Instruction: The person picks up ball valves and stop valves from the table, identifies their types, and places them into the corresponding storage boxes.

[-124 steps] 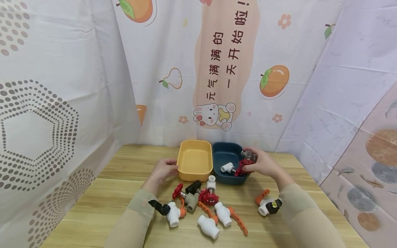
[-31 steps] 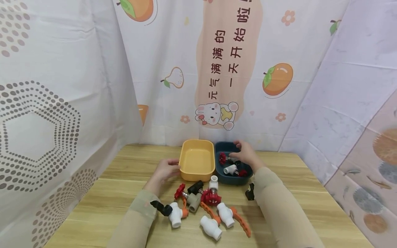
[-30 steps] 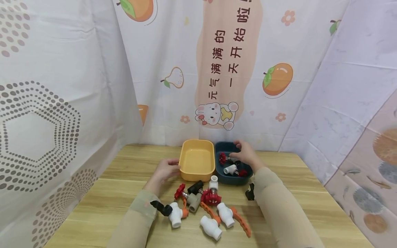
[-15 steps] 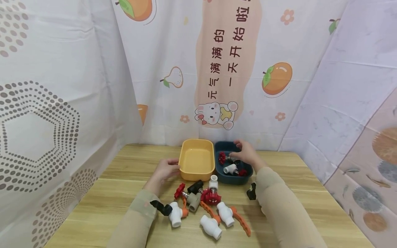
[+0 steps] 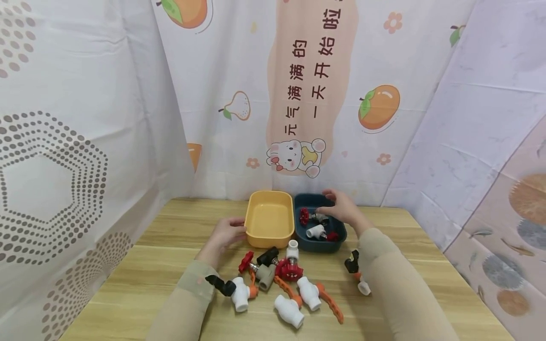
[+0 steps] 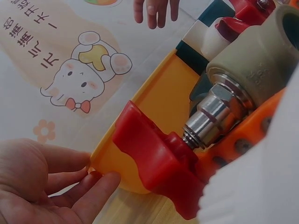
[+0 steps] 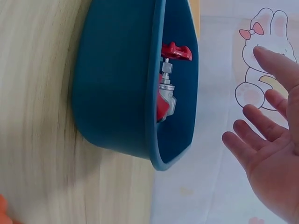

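In the head view, two tubs sit side by side at the back of the wooden table [image 5: 170,246], maybe so each hand can get to one. The left hand [image 5: 228,232] touches the side of the yellow tub [image 5: 250,215] with its fingertips, perhaps to keep it steady. The right hand [image 5: 343,208] hangs over the blue tub [image 5: 317,246], fingers apart, holding nothing. A tap with a red knob [image 5: 304,216] and a white tap [image 5: 316,231] lie inside the blue tub, where its walls likely stop them rolling away. White ball taps [image 5: 289,311] with orange handles lie in front of the tubs. In the left wrist view, the fingers look a bit bent against the yellow edge, but I cannot tell how hard they press; a big red knob [image 6: 154,158] is close to the camera. In the right wrist view, the right hand is spread wide, not touching the blue rim
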`<state>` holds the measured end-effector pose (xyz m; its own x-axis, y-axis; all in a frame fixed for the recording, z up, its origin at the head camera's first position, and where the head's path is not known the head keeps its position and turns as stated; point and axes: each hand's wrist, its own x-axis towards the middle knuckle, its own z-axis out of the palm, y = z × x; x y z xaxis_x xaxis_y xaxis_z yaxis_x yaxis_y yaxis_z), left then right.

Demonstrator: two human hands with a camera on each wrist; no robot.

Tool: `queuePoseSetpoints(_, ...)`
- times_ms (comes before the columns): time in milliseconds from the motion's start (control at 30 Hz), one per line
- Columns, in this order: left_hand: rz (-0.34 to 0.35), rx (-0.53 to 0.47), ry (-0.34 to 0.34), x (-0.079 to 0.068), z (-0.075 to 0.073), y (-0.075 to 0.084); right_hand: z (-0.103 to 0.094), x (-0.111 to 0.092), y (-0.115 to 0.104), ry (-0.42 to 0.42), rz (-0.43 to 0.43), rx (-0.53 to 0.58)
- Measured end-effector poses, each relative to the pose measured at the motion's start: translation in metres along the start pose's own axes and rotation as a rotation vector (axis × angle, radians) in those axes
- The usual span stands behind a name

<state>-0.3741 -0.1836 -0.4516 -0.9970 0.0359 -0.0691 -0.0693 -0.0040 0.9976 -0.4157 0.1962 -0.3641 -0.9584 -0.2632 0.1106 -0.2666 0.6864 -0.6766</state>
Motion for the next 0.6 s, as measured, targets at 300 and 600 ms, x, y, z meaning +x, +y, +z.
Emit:
queuePoseSetpoints(300,-0.003,0.003,0.000,-0.001,0.001,0.001,-0.006,-0.006,-0.002,-0.017,-0.018,0.001)
queuePoseSetpoints(600,0.000,-0.003,-0.002,-0.002,0.000,0.001,-0.013,-0.011,-0.004,-0.025,-0.046,-0.008)
